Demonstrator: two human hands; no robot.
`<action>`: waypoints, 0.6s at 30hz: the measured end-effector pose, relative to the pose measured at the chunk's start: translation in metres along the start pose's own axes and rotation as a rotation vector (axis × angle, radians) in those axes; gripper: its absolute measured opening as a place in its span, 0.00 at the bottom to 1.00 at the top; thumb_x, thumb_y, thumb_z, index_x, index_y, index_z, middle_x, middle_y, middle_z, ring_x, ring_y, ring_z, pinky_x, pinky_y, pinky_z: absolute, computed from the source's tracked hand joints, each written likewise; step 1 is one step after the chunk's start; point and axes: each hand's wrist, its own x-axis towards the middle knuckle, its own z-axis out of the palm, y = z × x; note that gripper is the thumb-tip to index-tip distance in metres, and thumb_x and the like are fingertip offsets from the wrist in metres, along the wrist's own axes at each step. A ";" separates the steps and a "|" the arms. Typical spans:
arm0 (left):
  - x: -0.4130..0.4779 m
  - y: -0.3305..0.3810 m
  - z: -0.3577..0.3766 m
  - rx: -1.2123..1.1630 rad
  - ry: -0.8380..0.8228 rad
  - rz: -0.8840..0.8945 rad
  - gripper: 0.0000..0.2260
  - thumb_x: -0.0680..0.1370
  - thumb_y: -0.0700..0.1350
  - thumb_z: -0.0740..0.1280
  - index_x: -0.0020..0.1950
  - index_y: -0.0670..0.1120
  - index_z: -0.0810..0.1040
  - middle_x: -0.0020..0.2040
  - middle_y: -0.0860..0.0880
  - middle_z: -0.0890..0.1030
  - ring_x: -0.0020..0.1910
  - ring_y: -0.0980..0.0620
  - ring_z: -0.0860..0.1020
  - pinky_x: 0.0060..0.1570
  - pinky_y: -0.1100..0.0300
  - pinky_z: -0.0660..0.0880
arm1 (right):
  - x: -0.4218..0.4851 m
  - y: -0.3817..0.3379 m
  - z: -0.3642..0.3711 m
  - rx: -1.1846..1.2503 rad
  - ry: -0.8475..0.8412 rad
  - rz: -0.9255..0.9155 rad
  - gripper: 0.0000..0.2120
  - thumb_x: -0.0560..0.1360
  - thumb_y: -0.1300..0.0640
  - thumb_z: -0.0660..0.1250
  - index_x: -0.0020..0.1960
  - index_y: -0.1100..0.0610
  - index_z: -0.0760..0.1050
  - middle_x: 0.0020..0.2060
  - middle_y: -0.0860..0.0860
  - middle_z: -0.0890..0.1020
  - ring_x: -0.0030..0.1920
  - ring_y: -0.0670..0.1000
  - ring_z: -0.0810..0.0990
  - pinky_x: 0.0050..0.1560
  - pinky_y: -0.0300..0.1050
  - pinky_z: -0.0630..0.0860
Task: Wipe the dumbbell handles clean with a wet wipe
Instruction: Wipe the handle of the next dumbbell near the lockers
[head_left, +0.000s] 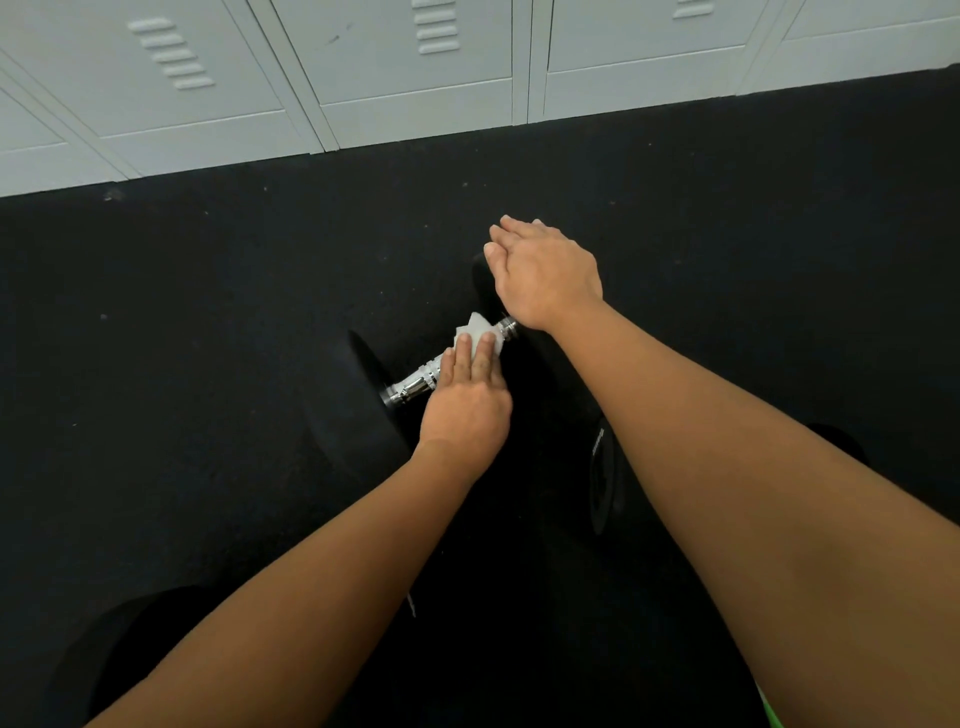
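Observation:
A dumbbell lies on the black floor, its chrome handle (415, 385) running from lower left to upper right between two black weight plates. My left hand (467, 405) presses a white wet wipe (480, 332) around the middle of the handle, fingers over the wipe. My right hand (545, 275) rests flat, fingers together, on top of the far black plate (485, 286), hiding most of it. The near plate (369, 384) shows at the handle's left end.
Grey metal lockers (415, 67) line the far edge of the black rubber floor (208, 312). Another black weight plate (605, 478) stands to the right under my right forearm. A dark round weight (130, 634) sits at the bottom left.

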 end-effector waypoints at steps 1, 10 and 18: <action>-0.003 -0.001 0.001 -0.002 -0.004 -0.012 0.23 0.82 0.39 0.45 0.76 0.34 0.43 0.77 0.36 0.42 0.75 0.34 0.43 0.74 0.44 0.44 | 0.000 0.000 0.000 0.003 0.003 0.001 0.22 0.82 0.46 0.46 0.74 0.49 0.63 0.74 0.45 0.63 0.75 0.51 0.58 0.70 0.52 0.61; 0.015 0.002 -0.004 -0.106 0.031 0.032 0.24 0.83 0.40 0.49 0.76 0.37 0.45 0.77 0.38 0.44 0.76 0.37 0.44 0.74 0.47 0.45 | -0.005 0.002 0.001 0.009 0.021 -0.008 0.22 0.82 0.46 0.46 0.74 0.49 0.62 0.75 0.45 0.62 0.75 0.51 0.57 0.71 0.51 0.60; 0.012 -0.003 -0.002 -0.413 0.100 -0.063 0.23 0.83 0.44 0.53 0.77 0.41 0.53 0.78 0.42 0.51 0.77 0.42 0.48 0.74 0.51 0.46 | -0.015 0.008 0.007 0.013 0.056 -0.012 0.22 0.82 0.45 0.46 0.74 0.48 0.62 0.75 0.44 0.61 0.75 0.50 0.57 0.70 0.52 0.62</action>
